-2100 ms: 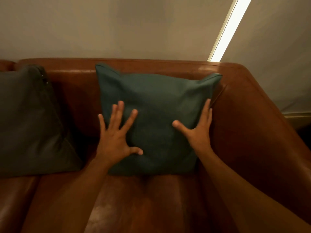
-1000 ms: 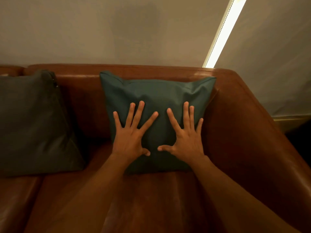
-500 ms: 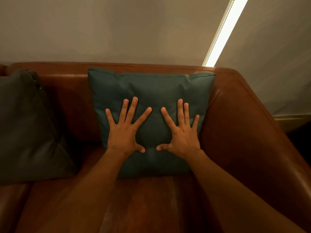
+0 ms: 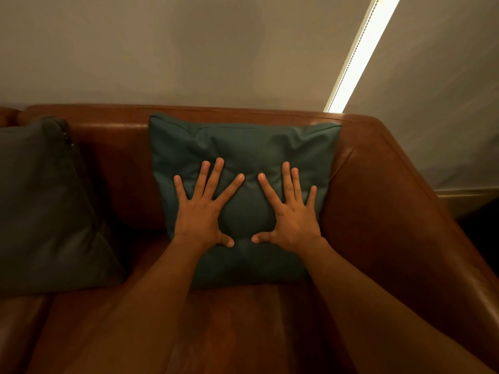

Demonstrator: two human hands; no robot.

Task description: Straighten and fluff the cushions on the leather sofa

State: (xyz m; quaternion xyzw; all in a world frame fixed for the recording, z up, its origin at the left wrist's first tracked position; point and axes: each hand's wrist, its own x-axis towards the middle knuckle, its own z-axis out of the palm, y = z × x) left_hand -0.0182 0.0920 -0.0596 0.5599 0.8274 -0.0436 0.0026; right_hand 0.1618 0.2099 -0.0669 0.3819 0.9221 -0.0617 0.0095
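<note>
teal cushion [image 4: 243, 147]: upright against the leather sofa [image 4: 378, 211] backrest
hands: left hand [image 4: 201, 210], right hand [image 4: 293, 214], fingers spread, flat on its front

The square teal fabric cushion [image 4: 243, 147] stands upright against the backrest of the brown leather sofa [image 4: 391, 211], directly under both palms; its face is dented where the left hand [image 4: 201, 214] and right hand [image 4: 293, 215] press flat with fingers spread, and creases fan from the fingertips toward its top corners; its top edge runs level just below the backrest's crest; its right edge touches the sofa's armrest, beyond the right hand; its bottom edge sits on the seat, below the wrists; the square dark grey fabric cushion [image 4: 46, 211] leans against the backrest well to the left of the left hand, tilted, its lower corner resting on the seat.
</note>
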